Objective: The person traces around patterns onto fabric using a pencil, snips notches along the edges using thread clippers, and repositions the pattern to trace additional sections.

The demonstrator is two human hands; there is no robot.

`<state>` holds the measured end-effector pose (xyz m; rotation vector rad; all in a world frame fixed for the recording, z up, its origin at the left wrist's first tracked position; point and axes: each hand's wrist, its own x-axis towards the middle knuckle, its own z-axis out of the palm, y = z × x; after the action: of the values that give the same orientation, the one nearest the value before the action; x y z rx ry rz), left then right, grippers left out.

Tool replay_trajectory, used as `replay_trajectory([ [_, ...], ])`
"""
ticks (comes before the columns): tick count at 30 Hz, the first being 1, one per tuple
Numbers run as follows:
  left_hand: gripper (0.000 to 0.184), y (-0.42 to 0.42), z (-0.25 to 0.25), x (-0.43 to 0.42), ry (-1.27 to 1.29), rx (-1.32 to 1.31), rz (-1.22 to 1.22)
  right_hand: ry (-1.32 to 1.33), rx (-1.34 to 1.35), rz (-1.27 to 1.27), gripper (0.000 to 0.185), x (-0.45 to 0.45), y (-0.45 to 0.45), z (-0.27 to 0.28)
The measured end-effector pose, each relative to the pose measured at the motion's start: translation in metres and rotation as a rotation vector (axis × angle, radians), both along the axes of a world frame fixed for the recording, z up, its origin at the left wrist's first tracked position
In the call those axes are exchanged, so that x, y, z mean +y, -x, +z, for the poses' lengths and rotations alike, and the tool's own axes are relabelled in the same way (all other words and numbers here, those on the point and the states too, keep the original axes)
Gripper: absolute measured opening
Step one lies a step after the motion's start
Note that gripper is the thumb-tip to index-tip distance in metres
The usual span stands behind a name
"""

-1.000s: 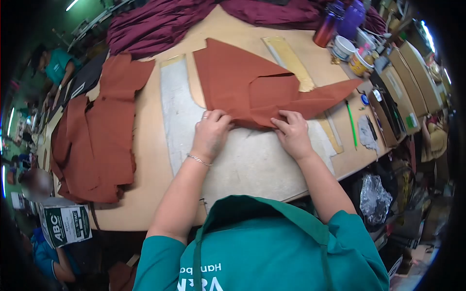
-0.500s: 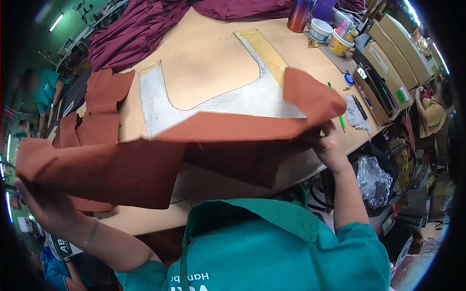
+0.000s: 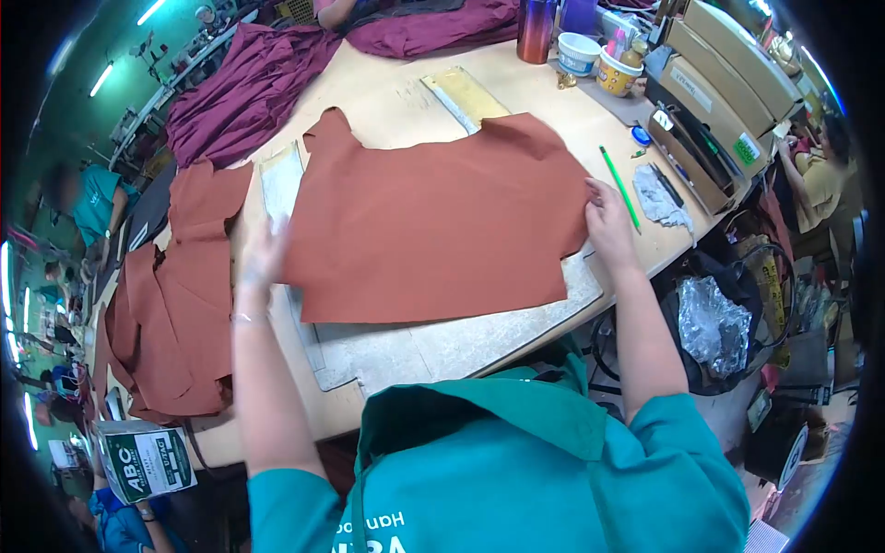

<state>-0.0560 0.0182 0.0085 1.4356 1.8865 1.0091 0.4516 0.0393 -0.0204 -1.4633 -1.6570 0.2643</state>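
A large reddish-brown piece of leather or fabric [image 3: 433, 221] lies spread over a grey-white and yellow template [image 3: 461, 341] on the table. The template shows below the piece and at its upper corners; its middle is hidden. At the right edge of the piece, my right hand [image 3: 610, 221] is closed with its fingertips on the border. Beside the left edge is my left hand [image 3: 265, 258], smeared by motion, so I cannot tell whether it grips. More reddish-brown pieces [image 3: 184, 304] lie folded in a pile left of my left hand.
Dark red cloth [image 3: 249, 88] is bunched at the back. A green pencil [image 3: 620, 189], a grey rag [image 3: 659, 198] and a blue-white tape [image 3: 640, 136] lie at right, near cardboard boxes [image 3: 710, 111]. Tubs [image 3: 578, 55] and a flask [image 3: 536, 29] stand behind. Other people work at both sides.
The reddish-brown piece, held up and folded between both hands before, now lies flatter over the template. My left hand has moved up and to the right.
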Motion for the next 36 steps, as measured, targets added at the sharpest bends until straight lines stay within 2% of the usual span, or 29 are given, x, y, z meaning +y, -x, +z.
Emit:
replay_trajectory([
  [2, 0.086, -0.045, 0.003, -0.047, 0.137, 0.127, 0.140, 0.222, 0.207, -0.071, 0.033, -0.014, 0.003, 0.010],
  [3, 0.084, -0.044, -0.004, -0.052, 0.105, 0.102, 0.196, 0.238, 0.188, -0.099, 0.047, -0.019, 0.005, 0.014],
  [5, 0.080, -0.040, -0.017, -0.054, 0.036, 0.054, 0.313, 0.231, 0.010, -0.164, 0.052, -0.014, 0.007, 0.010],
  [8, 0.067, -0.030, -0.019, -0.045, 0.016, 0.359, 0.274, 0.156, -0.309, -0.245, 0.056, -0.005, 0.007, -0.002],
  [9, 0.054, -0.034, -0.017, -0.043, -0.027, 0.516, 0.267, 0.119, -0.415, -0.280, 0.057, -0.003, 0.010, -0.002],
  [12, 0.047, -0.050, -0.008, -0.044, 0.139, 0.324, 0.308, 0.107, -0.435, -0.318, 0.049, -0.006, 0.014, -0.003],
  [13, 0.043, -0.048, -0.008, -0.042, 0.178, 0.344, 0.272, 0.090, -0.403, -0.295, 0.044, -0.007, 0.014, -0.004],
  [17, 0.038, -0.041, -0.027, -0.049, 0.012, 0.037, 0.162, 0.058, -0.217, -0.191, 0.025, -0.003, 0.003, -0.013],
  [19, 0.035, -0.049, -0.016, -0.079, -0.087, -0.163, 0.130, 0.055, -0.162, -0.145, 0.019, -0.005, -0.001, -0.013],
  [21, 0.033, -0.055, -0.017, -0.121, -0.091, -0.043, 0.225, 0.038, -0.177, -0.115, 0.017, -0.013, 0.001, -0.006],
  [23, 0.034, -0.085, -0.003, -0.159, -0.099, 0.236, 0.249, 0.122, -0.174, -0.059, 0.017, -0.025, -0.002, 0.002],
  [25, 0.033, -0.101, -0.023, -0.172, -0.226, 0.335, 0.309, 0.215, -0.141, 0.002, 0.016, -0.041, -0.001, 0.009],
  [26, 0.033, -0.106, -0.030, -0.176, -0.288, 0.384, 0.344, 0.187, -0.207, 0.016, 0.016, -0.052, 0.001, 0.009],
  [28, 0.031, -0.102, -0.025, -0.164, -0.257, 0.249, 0.375, 0.122, -0.337, 0.042, 0.015, -0.069, 0.003, 0.008],
  [31, 0.027, -0.093, -0.025, -0.140, -0.261, 0.147, 0.398, 0.114, -0.296, -0.002, 0.015, -0.067, 0.003, 0.001],
  [34, 0.028, -0.093, -0.017, -0.128, -0.321, 0.196, 0.360, -0.042, -0.435, -0.070, 0.016, -0.053, 0.010, 0.015],
  [35, 0.027, -0.093, -0.007, -0.138, -0.230, 0.229, 0.340, 0.056, -0.293, -0.064, 0.017, -0.055, 0.009, 0.026],
  [36, 0.026, -0.098, 0.009, -0.150, -0.240, -0.131, 0.346, 0.263, -0.183, -0.073, 0.016, -0.065, 0.013, 0.055],
])
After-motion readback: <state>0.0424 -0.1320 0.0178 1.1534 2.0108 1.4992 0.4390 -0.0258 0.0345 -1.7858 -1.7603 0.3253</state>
